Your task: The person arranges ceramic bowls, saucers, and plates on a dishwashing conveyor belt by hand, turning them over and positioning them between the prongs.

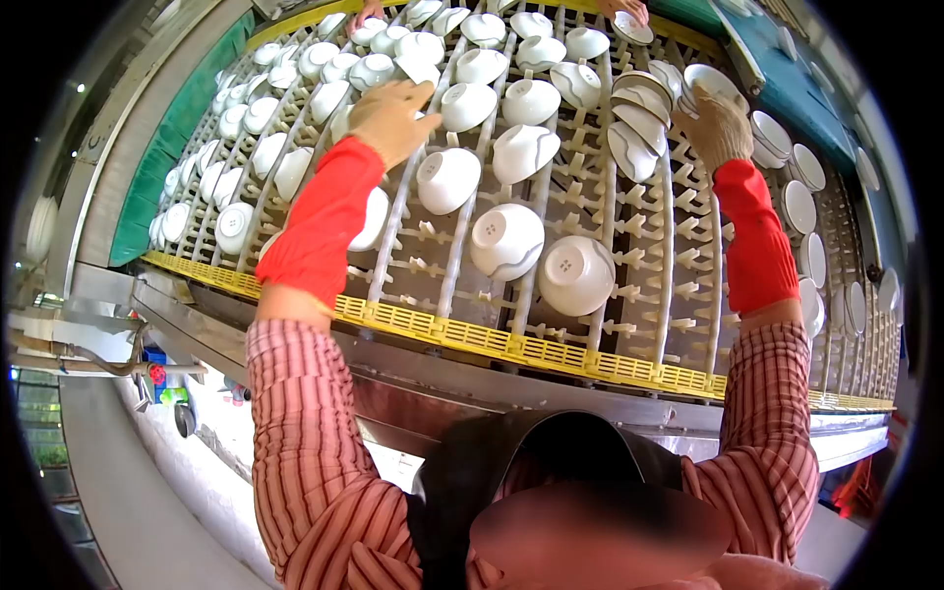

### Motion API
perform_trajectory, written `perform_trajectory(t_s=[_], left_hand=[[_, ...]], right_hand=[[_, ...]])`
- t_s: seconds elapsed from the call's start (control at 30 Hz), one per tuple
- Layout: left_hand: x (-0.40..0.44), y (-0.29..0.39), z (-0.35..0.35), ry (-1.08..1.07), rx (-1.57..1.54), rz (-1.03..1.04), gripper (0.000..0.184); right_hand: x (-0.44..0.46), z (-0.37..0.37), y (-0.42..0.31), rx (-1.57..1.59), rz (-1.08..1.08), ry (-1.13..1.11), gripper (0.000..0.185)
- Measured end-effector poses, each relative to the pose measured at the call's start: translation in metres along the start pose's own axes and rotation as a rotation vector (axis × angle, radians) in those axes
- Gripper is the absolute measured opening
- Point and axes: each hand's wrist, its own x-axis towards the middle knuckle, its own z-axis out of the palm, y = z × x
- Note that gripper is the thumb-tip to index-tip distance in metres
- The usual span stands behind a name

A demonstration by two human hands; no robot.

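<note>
My left hand (395, 120), in a tan glove with a red sleeve cover, reaches over the rows of white bowls. Its thumb and fingers are apart, with nothing visible between them. Just beyond its fingertips is a tilted white dish (418, 71); to its right an upside-down bowl (468, 106) rests on the pegs. My right hand (718, 130), gloved the same way, has its fingers closed at the near edge of a white bowl (710, 79). Left of that hand, a nested row of bowls (639, 123) leans on its side. The palm sides of both hands are hidden.
The pegged conveyor (629, 285) carries many upturned bowls, with a yellow slotted edge (511, 346) along the near side. Plates (798, 206) stand at the right. A green curtain (182, 138) hangs at the left. Another person's hands (625, 10) show at the far side.
</note>
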Motion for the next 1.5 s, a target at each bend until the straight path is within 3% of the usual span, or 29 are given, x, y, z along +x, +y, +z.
perform_trajectory(t_s=[0.1, 0.13, 0.17, 0.23, 0.3, 0.4, 0.5, 0.63, 0.73, 0.83, 0.93, 1.0, 1.03, 1.07, 1.17, 1.2, 1.23, 1.3, 1.33, 1.43, 1.47, 1.5], left_hand=[[0.049, 0.025, 0.017, -0.091, 0.212, 0.061, 0.063], [0.063, 0.027, 0.020, -0.102, 0.230, 0.038, 0.064], [0.076, 0.032, 0.026, -0.119, 0.244, 0.022, 0.066], [0.093, 0.037, 0.028, -0.194, 0.246, -0.012, 0.071], [0.099, 0.017, 0.037, -0.286, 0.224, -0.140, 0.073], [0.073, -0.019, 0.037, -0.217, 0.156, -0.075, 0.075], [0.049, -0.027, 0.021, -0.588, -0.116, -0.245, 0.076], [-0.010, -0.009, 0.003, -0.296, -0.125, -0.250, 0.076], [-0.031, 0.010, -0.010, -0.179, -0.030, -0.184, 0.078], [-0.023, 0.056, -0.025, -0.223, -0.302, -0.066, 0.079], [-0.014, 0.110, -0.004, 0.108, -0.339, 0.194, 0.076], [-0.008, 0.140, -0.005, 0.149, -0.262, 0.184, 0.073], [-0.007, 0.151, -0.003, 0.174, -0.226, 0.175, 0.072], [-0.004, 0.158, 0.005, 0.140, -0.161, 0.138, 0.058], [0.006, 0.162, 0.034, 0.093, -0.121, 0.007, 0.047], [0.007, 0.166, 0.033, 0.048, -0.087, -0.038, 0.042], [0.008, 0.157, 0.043, 0.088, -0.077, -0.007, 0.046], [-0.002, 0.158, 0.027, 0.029, -0.064, 0.041, 0.042], [-0.009, 0.162, 0.012, -0.055, -0.021, 0.084, 0.044], [-0.037, 0.154, 0.024, 0.191, -0.216, 0.290, 0.053], [-0.047, 0.154, 0.019, 0.103, -0.147, 0.317, 0.062], [-0.054, 0.161, 0.015, 0.123, -0.184, 0.368, 0.061]], right_hand=[[0.009, 0.007, 0.002, 0.136, 0.066, -0.188, 0.046], [0.007, 0.012, 0.001, 0.100, 0.026, -0.091, 0.039], [0.007, -0.001, -0.007, 0.067, 0.085, -0.143, 0.040], [0.007, 0.022, 0.000, -0.042, 0.041, 0.084, 0.041], [0.013, 0.010, 0.006, 0.005, 0.121, -0.072, 0.043], [0.015, 0.006, 0.013, 0.068, 0.135, -0.172, 0.048], [-0.005, -0.005, 0.009, 0.117, -0.009, -0.144, 0.056], [-0.062, -0.044, -0.008, 0.500, 0.186, -0.359, 0.061], [-0.093, -0.044, -0.010, 0.548, -0.230, -0.168, 0.044], [-0.091, -0.061, -0.032, 0.709, -0.388, 0.113, 0.048], [-0.070, -0.059, -0.049, 0.845, -0.226, 0.050, 0.043], [-0.063, -0.054, -0.052, 0.923, -0.113, -0.024, 0.042], [-0.068, -0.066, -0.050, 0.857, -0.012, -0.141, 0.052], [-0.072, -0.085, -0.052, 0.778, 0.080, -0.262, 0.062], [-0.092, -0.057, -0.028, 0.325, -0.105, -0.060, 0.079], [-0.097, -0.052, -0.019, 0.321, -0.101, -0.116, 0.084], [-0.103, -0.048, -0.009, 0.317, -0.097, -0.171, 0.089], [-0.121, -0.024, 0.010, 0.368, -0.195, 0.037, 0.090], [-0.127, -0.023, 0.016, 0.453, -0.133, -0.044, 0.099], [-0.129, -0.007, 0.029, 0.666, 0.127, -0.163, 0.101], [-0.119, -0.032, 0.022, 0.632, 0.259, -0.369, 0.095], [-0.116, -0.031, 0.017, 0.608, 0.207, -0.317, 0.092]])
